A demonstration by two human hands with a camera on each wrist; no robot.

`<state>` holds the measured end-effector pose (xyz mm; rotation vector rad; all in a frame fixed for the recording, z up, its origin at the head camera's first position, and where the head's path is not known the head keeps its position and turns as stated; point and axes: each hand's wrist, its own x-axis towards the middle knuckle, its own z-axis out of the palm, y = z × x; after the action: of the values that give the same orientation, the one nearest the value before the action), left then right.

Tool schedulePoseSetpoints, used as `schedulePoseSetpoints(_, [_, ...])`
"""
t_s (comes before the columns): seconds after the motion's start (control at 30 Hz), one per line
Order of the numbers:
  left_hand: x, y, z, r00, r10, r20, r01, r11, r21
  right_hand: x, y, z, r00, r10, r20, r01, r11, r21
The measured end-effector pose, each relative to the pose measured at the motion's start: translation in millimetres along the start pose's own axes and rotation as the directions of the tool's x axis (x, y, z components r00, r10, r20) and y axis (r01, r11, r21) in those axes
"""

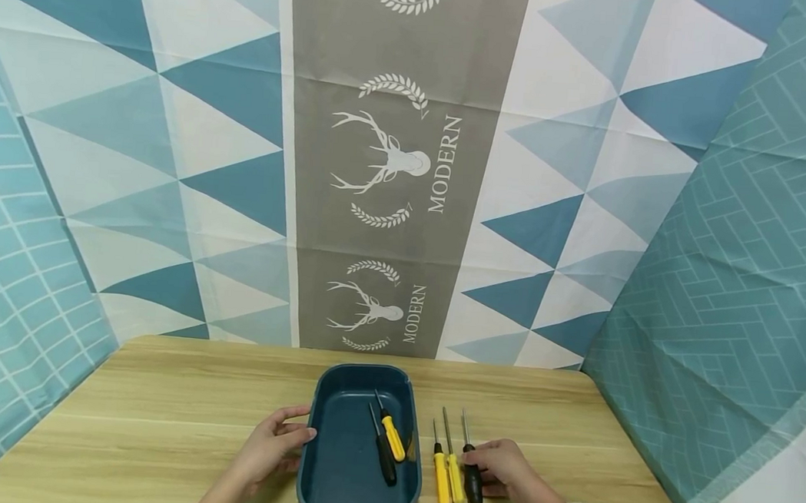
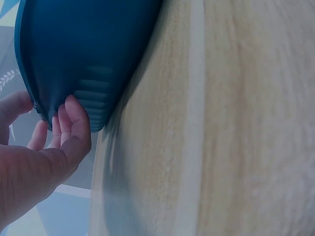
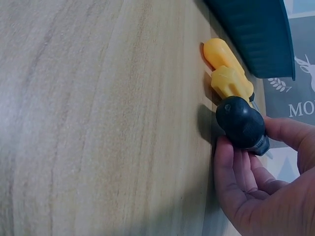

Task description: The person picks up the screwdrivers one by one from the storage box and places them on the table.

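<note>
A dark blue plastic bin point(image 1: 341, 463) stands on the table, with a yellow-handled screwdriver point(image 1: 392, 437) and a black-handled one point(image 1: 386, 458) lying inside. My left hand point(image 1: 275, 445) holds the bin's left side, a fingertip at the rim and curled fingers against the outer wall point(image 2: 93, 88). On the bin's right, two yellow-handled screwdrivers point(image 1: 441, 477) point(image 1: 454, 478) lie side by side, shafts pointing away. Beside them my right hand point(image 1: 506, 467) pinches the black handle of another screwdriver point(image 3: 241, 123) between thumb and fingers, low over the wood.
The wood-grain table point(image 1: 178, 422) ends at a patterned cloth backdrop point(image 1: 392, 205) behind the bin. Teal cloth panels point(image 1: 731, 325) hang along both sides of the table.
</note>
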<state>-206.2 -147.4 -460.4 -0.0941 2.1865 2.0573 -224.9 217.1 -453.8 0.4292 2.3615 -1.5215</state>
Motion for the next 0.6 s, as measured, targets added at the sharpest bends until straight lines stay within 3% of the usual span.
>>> schedulePoseSetpoints(0.6, [0.8, -0.1, 0.2, 1.000, -0.004, -0.002, 0.004, 1.000, 0.003, 3.2, -0.2, 2.9, 1.000, -0.002, -0.007, 0.002, 0.998, -0.062])
